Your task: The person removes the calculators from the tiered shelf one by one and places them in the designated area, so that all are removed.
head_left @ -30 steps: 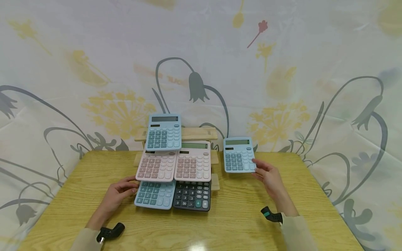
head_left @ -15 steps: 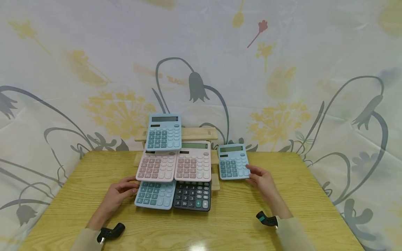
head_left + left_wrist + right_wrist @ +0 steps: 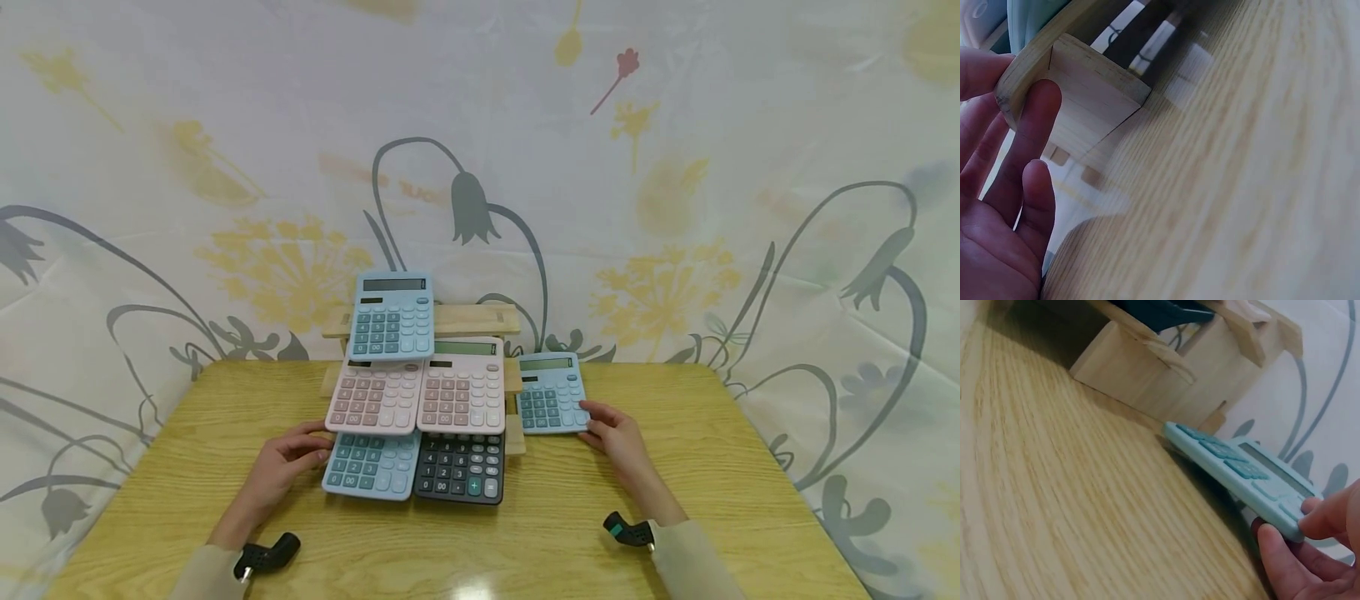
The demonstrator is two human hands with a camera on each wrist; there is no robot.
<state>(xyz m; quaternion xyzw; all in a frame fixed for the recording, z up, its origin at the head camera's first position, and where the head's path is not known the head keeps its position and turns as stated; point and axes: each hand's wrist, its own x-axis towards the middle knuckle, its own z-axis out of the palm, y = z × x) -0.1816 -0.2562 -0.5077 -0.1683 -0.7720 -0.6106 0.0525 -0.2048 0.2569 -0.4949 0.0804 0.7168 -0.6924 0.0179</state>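
Note:
My right hand (image 3: 617,433) pinches a light blue calculator (image 3: 551,396) by its lower right corner, just right of the wooden rack. In the right wrist view this calculator (image 3: 1241,478) is tilted low over the table, fingers on both faces. My left hand (image 3: 276,467) grips the left end of the rack's lowest ledge; in the left wrist view its fingers lie on both sides of the wooden ledge (image 3: 1022,75). The stepped wooden rack (image 3: 480,319) carries a blue calculator (image 3: 392,317) on top, two pink calculators (image 3: 375,398) mid-level, and a blue (image 3: 369,468) and a black calculator (image 3: 459,471) below.
The rack stands on a wood-grain table (image 3: 480,542). A pale flower-printed cloth (image 3: 675,167) hangs behind the table's back edge. Bare ledge ends (image 3: 513,435) stick out at the rack's right side.
My right hand has moved left and slightly toward me with the blue calculator, bringing it up beside the rack. The left hand and the calculators on the rack stay in place.

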